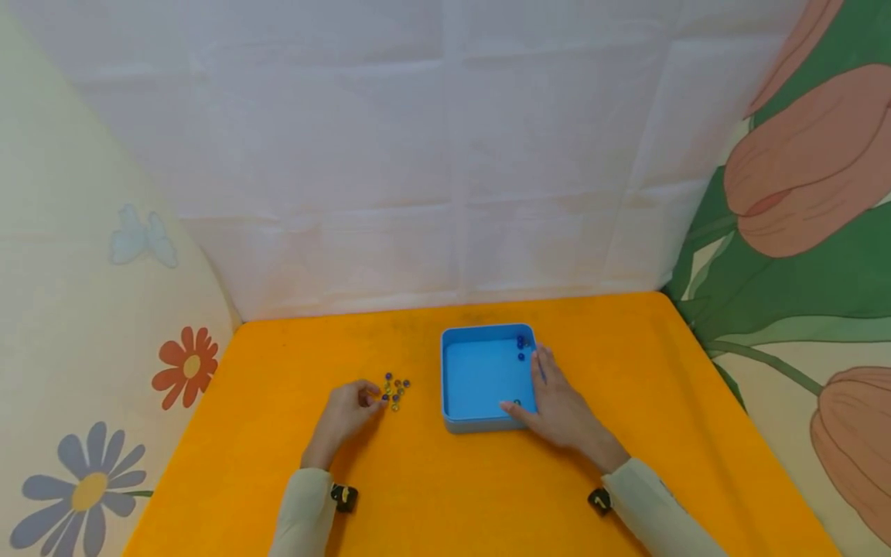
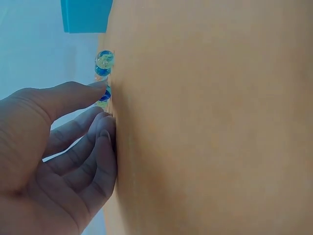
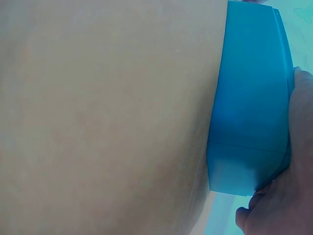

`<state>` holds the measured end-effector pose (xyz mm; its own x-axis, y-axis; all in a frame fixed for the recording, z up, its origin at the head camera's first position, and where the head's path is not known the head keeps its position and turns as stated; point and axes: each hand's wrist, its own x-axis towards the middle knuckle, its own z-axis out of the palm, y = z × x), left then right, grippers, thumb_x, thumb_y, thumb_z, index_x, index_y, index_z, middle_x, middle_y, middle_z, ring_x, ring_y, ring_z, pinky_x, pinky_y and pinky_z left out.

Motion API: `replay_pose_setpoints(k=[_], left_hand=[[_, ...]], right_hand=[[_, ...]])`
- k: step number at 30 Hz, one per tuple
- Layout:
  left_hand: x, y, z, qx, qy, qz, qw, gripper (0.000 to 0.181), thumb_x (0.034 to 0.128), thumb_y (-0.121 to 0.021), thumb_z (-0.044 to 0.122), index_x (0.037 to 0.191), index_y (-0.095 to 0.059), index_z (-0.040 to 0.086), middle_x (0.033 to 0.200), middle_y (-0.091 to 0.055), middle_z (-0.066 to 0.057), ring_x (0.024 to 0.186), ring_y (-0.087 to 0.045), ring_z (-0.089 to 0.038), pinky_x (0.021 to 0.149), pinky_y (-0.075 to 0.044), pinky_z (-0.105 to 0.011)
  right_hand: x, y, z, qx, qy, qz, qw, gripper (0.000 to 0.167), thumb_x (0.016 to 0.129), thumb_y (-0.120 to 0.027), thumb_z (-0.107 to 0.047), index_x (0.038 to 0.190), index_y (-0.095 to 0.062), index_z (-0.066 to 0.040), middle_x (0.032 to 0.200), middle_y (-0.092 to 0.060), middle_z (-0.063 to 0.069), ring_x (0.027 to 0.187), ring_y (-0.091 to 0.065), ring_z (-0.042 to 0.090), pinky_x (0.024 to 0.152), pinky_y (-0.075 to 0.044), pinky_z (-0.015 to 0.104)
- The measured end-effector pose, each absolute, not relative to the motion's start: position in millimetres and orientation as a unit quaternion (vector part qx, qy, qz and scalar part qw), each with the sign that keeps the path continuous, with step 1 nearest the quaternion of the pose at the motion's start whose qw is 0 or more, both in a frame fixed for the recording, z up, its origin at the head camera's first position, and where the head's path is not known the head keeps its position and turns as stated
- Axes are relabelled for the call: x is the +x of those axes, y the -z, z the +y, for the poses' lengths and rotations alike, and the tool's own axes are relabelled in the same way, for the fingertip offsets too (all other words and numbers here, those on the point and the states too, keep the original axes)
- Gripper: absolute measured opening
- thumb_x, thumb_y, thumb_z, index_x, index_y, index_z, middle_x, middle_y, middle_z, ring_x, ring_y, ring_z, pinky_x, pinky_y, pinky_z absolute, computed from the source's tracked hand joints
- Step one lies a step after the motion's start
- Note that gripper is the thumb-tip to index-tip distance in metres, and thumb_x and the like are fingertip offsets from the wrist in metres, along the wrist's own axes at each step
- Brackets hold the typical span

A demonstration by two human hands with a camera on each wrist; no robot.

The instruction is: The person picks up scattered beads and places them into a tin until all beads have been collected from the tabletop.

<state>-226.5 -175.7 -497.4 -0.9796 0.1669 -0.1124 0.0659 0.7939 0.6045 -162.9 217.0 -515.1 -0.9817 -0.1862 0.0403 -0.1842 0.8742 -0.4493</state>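
Note:
Several glass marbles, some dark blue and some yellowish, lie in a loose cluster on the orange tabletop. My left hand is at their left edge, thumb and bent fingers close to the nearest one. In the left wrist view, a gap shows between thumb and fingertips, with blue-and-yellow marbles just beyond. My right hand holds the near right corner of a square blue tray, thumb over the front rim, fingers along the right side. Inside the tray, dark blue marbles sit at the right; another marble is near the thumb.
The orange tabletop ends at a white wall sheet behind. Flower-printed panels stand at the left and right sides. A dark wrist device is at the left cuff, another at the right.

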Motion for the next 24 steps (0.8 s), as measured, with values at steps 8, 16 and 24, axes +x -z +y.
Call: replay_pose_setpoints(k=[8, 16, 24], left_hand=[[-224.3, 495.8, -174.7, 0.062, -0.317, 0.943, 0.084, 0.019, 0.0959, -0.078, 0.017, 0.109, -0.075, 0.003, 0.088, -0.071, -0.006, 0.075, -0.059, -0.014, 0.065, -0.049, -0.028], [-225.3, 498.2, -174.8, 0.057, -0.319, 0.942, 0.084, 0.017, 0.0954, -0.078, 0.016, 0.107, -0.076, 0.004, 0.089, -0.071, -0.006, 0.075, -0.060, -0.015, 0.068, -0.051, -0.029], [-227.0, 499.2, -173.0, 0.055, -0.323, 0.941, 0.084, 0.014, 0.0965, -0.076, 0.016, 0.103, -0.077, 0.004, 0.088, -0.073, -0.006, 0.074, -0.058, -0.015, 0.066, -0.049, -0.029]], right_hand=[[-162.8, 514.6, 216.7, -0.096, 0.232, 0.968, 0.000, 0.117, 0.095, -0.052, -0.078, 0.166, -0.011, 0.005, 0.177, -0.002, 0.023, 0.164, -0.012, 0.042, 0.123, -0.036, 0.057], [-162.9, 516.1, 216.6, -0.097, 0.236, 0.967, 0.002, 0.117, 0.095, -0.052, -0.078, 0.166, -0.010, 0.006, 0.177, -0.002, 0.023, 0.164, -0.012, 0.042, 0.123, -0.037, 0.057], [-162.5, 516.0, 216.2, -0.095, 0.234, 0.967, -0.004, 0.117, 0.095, -0.051, -0.079, 0.165, -0.011, 0.006, 0.177, -0.004, 0.024, 0.163, -0.015, 0.044, 0.121, -0.039, 0.058]])
